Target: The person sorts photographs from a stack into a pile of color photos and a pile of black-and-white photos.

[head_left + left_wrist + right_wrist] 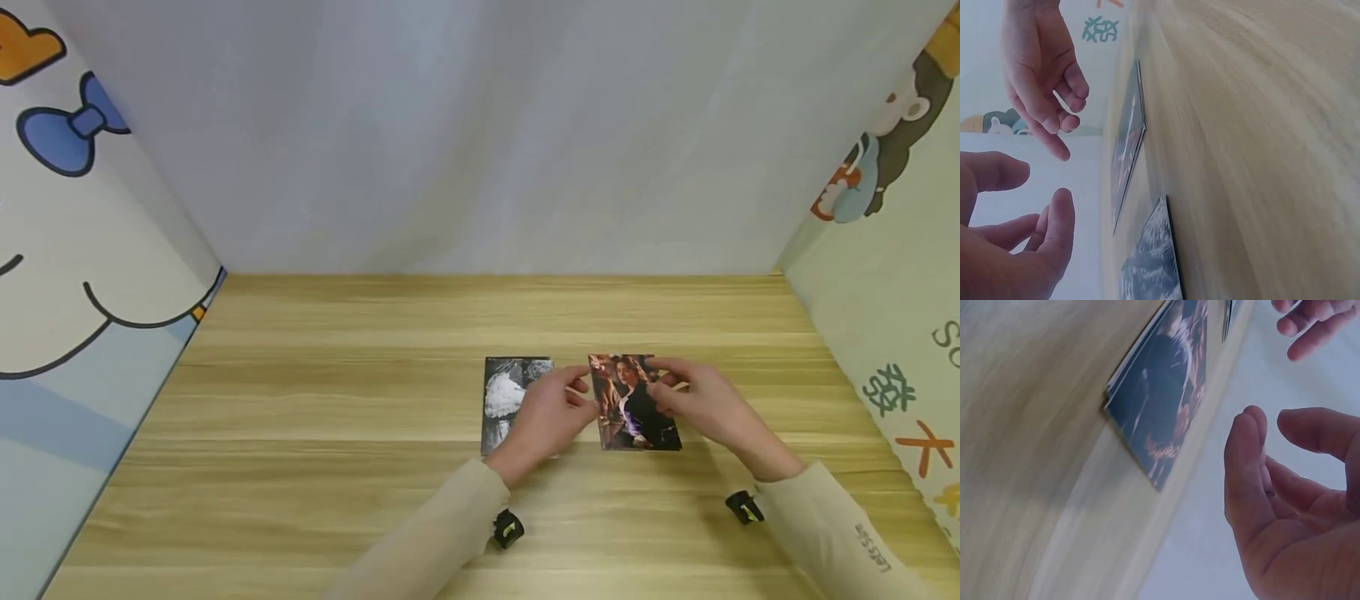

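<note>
Both hands hovered over the bench (337, 400), fingers loosely spread and holding nothing. The left hand (546, 417) and right hand (701, 404) flanked the colour photo stack (633, 404), lying flat just under the fingers. Beyond the left fingers lay the black-and-white photo (504, 392). A careless pinch could fan the stack apart.

The right hand (1285, 506) hovers just above a stack of colour photos (1166, 394) lying on the wooden table (1029, 456), its fingers loosely bent and apart from them. Fingertips of the left hand (1310, 322) show at the top.
</note>
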